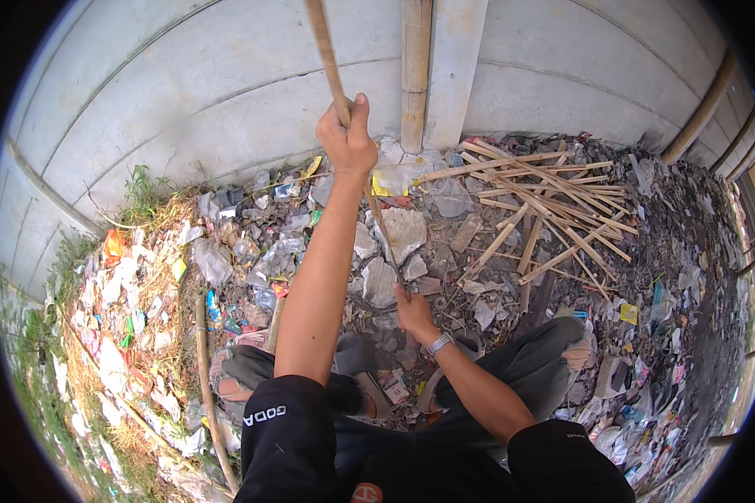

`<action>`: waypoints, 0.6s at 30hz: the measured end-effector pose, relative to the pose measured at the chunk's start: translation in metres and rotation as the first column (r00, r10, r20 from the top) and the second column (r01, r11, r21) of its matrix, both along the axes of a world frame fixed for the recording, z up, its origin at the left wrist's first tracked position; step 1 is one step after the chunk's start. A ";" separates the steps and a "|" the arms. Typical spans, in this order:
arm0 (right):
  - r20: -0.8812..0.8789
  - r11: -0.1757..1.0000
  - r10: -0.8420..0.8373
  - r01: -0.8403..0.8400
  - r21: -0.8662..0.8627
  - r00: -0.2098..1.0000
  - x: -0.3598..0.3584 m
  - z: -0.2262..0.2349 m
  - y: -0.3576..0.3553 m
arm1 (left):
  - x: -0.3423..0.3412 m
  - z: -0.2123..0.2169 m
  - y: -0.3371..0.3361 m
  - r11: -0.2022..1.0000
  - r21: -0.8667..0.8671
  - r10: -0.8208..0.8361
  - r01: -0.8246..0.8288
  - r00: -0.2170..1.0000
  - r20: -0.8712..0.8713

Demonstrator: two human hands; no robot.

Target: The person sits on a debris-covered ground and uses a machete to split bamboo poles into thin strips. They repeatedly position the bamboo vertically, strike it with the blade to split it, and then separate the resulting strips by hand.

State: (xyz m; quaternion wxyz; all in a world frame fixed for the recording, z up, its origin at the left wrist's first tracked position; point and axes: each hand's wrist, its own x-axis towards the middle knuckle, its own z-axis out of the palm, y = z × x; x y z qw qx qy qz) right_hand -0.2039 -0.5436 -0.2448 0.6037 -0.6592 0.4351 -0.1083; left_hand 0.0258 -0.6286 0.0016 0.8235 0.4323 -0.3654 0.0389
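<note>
My left hand (346, 142) is raised at arm's length in front of me, its fist wrapped round a long wooden stick (325, 52) that slants up past the picture's top edge. Below that fist the stick seems to carry on behind the wrist as a thin, darker length down to my right hand (417, 316). Closed round this lower end, the right hand wears a metal watch (439, 343) at its wrist. Whether a blade lies along the dark lower part, I cannot tell. Pale broken concrete chunks (400, 234) lie just beyond the right hand.
A heap of thin wooden strips (554, 201) lies crossed at the right. Litter (264, 260) covers the ground around my feet. A grey panel wall (226, 75) with a bamboo pole (415, 80) stands ahead. At my left, another pole (205, 377) rests near my knee.
</note>
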 end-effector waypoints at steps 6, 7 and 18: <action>-0.078 0.524 -0.663 0.536 0.662 0.744 -0.038 -0.028 -0.017 | 0.045 0.000 0.050 0.964 -0.054 -0.263 0.259 0.960 -0.101; 0.047 0.635 -0.632 0.482 0.604 0.773 -0.029 0.010 -0.035 | 0.056 0.001 0.061 0.955 -0.012 -0.297 0.297 0.952 -0.074; 0.579 0.956 -0.291 0.207 0.209 0.762 -0.013 0.063 -0.016 | 0.054 0.000 0.077 0.977 0.063 -0.202 0.203 0.979 -0.025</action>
